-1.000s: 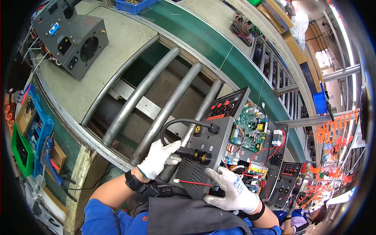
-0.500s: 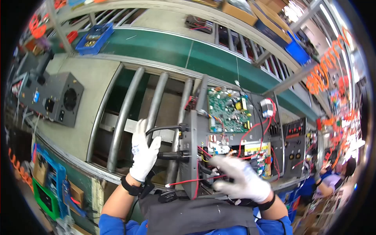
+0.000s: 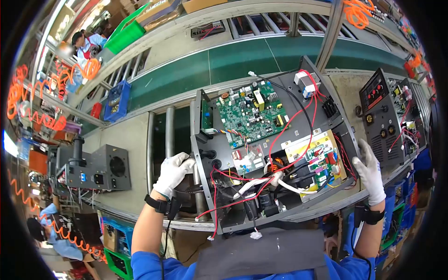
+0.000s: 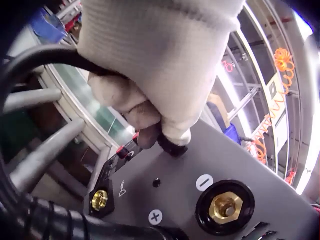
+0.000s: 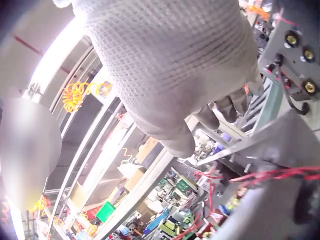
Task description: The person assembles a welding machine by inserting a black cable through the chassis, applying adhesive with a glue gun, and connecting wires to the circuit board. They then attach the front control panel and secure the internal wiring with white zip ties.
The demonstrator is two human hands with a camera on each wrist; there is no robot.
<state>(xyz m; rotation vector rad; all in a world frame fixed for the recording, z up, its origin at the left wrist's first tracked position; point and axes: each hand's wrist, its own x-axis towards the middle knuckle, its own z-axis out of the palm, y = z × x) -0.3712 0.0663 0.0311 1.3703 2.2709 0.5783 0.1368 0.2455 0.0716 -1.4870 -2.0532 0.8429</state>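
An opened grey machine chassis (image 3: 205,193) lies on the rollers before me, with a green circuit board (image 3: 247,122), a smaller yellow-edged board (image 3: 326,163) and red wires inside. At its front panel (image 4: 220,150), my left hand (image 3: 173,176) grips a black cable (image 4: 47,54) by its end, fingertips right at the black fitting (image 4: 171,146). Below that hand sits a brass-centred socket (image 4: 225,207) with a minus mark beside it. My right hand (image 3: 371,177) is at the opposite end of the chassis, fingers extended beside the end panel and holding nothing.
Bare metal rollers (image 3: 170,130) show left of the chassis. Another grey machine (image 3: 112,165) stands further left, and a third unit (image 3: 385,116) is close on the right. Loose wire ends (image 3: 255,234) hang over the near edge. A blue bin (image 3: 117,100) stands behind.
The chassis has turned, showing its interior more from above. My left hand has closed on the cable end at the front panel. My right hand has moved from the near side to the far right end.
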